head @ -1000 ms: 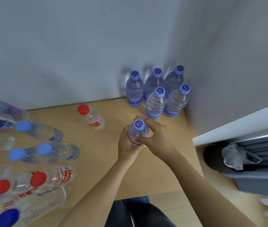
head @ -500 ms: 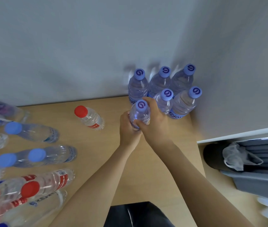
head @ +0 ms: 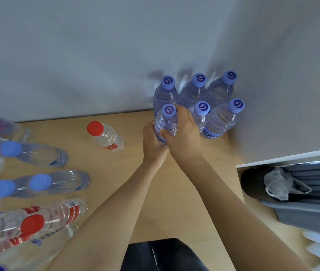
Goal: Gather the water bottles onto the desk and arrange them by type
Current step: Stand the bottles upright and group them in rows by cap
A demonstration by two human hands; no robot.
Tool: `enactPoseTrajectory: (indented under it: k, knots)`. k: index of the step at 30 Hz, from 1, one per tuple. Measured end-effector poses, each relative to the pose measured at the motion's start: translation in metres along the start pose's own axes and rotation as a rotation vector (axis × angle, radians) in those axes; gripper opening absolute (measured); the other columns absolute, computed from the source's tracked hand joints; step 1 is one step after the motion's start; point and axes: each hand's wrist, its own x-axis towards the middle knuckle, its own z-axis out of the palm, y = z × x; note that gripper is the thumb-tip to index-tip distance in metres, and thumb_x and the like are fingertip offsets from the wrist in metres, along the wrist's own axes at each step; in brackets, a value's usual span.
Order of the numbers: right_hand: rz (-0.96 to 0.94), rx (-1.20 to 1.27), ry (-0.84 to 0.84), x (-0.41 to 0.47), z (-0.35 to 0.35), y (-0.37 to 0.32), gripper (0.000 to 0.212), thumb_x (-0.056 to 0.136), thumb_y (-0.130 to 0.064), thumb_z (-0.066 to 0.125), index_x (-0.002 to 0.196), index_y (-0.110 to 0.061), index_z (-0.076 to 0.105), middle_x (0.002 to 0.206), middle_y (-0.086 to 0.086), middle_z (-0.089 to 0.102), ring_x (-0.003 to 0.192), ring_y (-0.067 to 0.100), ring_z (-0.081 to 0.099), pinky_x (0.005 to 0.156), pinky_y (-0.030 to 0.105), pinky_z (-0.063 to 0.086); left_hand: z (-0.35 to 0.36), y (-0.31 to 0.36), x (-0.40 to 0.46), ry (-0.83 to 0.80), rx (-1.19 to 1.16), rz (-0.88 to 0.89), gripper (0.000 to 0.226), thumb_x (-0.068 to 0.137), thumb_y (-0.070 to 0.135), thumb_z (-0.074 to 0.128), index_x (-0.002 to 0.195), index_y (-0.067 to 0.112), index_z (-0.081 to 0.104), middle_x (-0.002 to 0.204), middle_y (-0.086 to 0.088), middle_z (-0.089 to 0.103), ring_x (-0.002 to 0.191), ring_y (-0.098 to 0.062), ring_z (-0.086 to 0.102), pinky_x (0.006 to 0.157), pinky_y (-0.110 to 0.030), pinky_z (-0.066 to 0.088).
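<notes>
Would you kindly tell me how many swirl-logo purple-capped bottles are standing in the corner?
6: three in the back row, two front right, and one front left held by both hands. Others may be hidden.

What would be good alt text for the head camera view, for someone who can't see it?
Both hands, left hand and right hand, grip an upright purple-capped bottle beside five matching purple-capped bottles in the wooden desk corner. One red-capped bottle stands alone mid-desk; mixed blue-capped and red-capped bottles crowd the left side.
</notes>
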Motion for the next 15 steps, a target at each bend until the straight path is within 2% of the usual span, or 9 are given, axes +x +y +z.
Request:
enactPoseTrajectory:
  k: [2, 4, 5, 8, 10, 13, 15]
  knots:
    - [-0.004, -0.011, -0.029, 0.000, -0.002, -0.003, 0.045, 0.084, -0.002, 0.067, 0.125, -0.008, 0.051, 0.111, -0.002, 0.053, 0.094, 0.008, 0.050, 0.073, 0.014, 0.034, -0.004, 0.005, 0.003, -0.069, 0.008, 0.012, 0.051, 0.067, 0.042, 0.062, 0.101, 0.004, 0.060, 0.094, -0.011, 0.065, 0.085, -0.021, 0.061, 0.067, -0.033, 0.049]
    - [-0.005, -0.009, -0.060, 0.000, -0.007, -0.007, 0.051, 0.083, -0.004, 0.069, 0.130, -0.008, 0.049, 0.118, 0.005, 0.056, 0.105, 0.017, 0.054, 0.078, 0.015, 0.035, -0.011, 0.010, 0.002, -0.138, 0.016, 0.011, 0.047, 0.065, 0.035, 0.069, 0.094, 0.000, 0.057, 0.087, -0.012, 0.062, 0.075, -0.011, 0.054, 0.063, -0.031, 0.044]
    - [-0.014, -0.014, -0.057, 0.001, -0.010, -0.011, 0.055, 0.083, -0.005, 0.069, 0.134, -0.008, 0.048, 0.120, 0.006, 0.057, 0.108, 0.019, 0.055, 0.079, 0.015, 0.035, -0.016, 0.011, 0.000, -0.162, 0.037, 0.007, 0.045, 0.065, 0.029, 0.074, 0.096, 0.002, 0.056, 0.091, -0.012, 0.062, 0.076, -0.009, 0.052, 0.065, -0.028, 0.043]
    - [-0.064, -0.027, -0.005, 0.003, -0.024, -0.024, 0.060, 0.085, -0.009, 0.068, 0.140, -0.010, 0.046, 0.122, 0.007, 0.059, 0.108, 0.020, 0.056, 0.077, 0.014, 0.034, -0.036, 0.013, -0.020, -0.130, 0.091, 0.029, 0.061, 0.069, 0.010, 0.084, 0.120, 0.013, 0.050, 0.117, 0.002, 0.058, 0.103, -0.005, 0.055, 0.083, -0.017, 0.041]
    - [-0.091, -0.023, 0.036, 0.003, -0.033, -0.034, 0.057, 0.087, -0.012, 0.066, 0.141, -0.013, 0.046, 0.127, 0.005, 0.058, 0.108, 0.014, 0.052, 0.075, 0.012, 0.031, -0.053, 0.021, -0.036, -0.099, 0.071, 0.020, 0.071, 0.073, 0.009, 0.083, 0.132, 0.016, 0.044, 0.122, 0.008, 0.054, 0.115, -0.005, 0.052, 0.092, -0.018, 0.038]
    - [-0.115, 0.002, 0.090, 0.000, -0.042, -0.051, 0.054, 0.088, -0.014, 0.064, 0.140, -0.017, 0.048, 0.124, 0.002, 0.059, 0.093, 0.003, 0.046, 0.071, 0.003, 0.032, -0.080, 0.042, -0.052, -0.049, 0.002, 0.035, 0.068, 0.076, 0.008, 0.082, 0.133, 0.019, 0.046, 0.121, 0.016, 0.054, 0.116, 0.002, 0.050, 0.099, -0.021, 0.040]
    - [-0.152, 0.027, 0.091, -0.003, -0.043, -0.065, 0.052, 0.088, -0.013, 0.064, 0.138, -0.015, 0.049, 0.120, 0.001, 0.060, 0.095, 0.002, 0.046, 0.073, -0.003, 0.030, -0.098, 0.057, -0.061, -0.006, -0.061, 0.042, 0.064, 0.076, 0.007, 0.082, 0.129, 0.024, 0.050, 0.121, 0.020, 0.054, 0.117, 0.008, 0.050, 0.101, -0.023, 0.041]
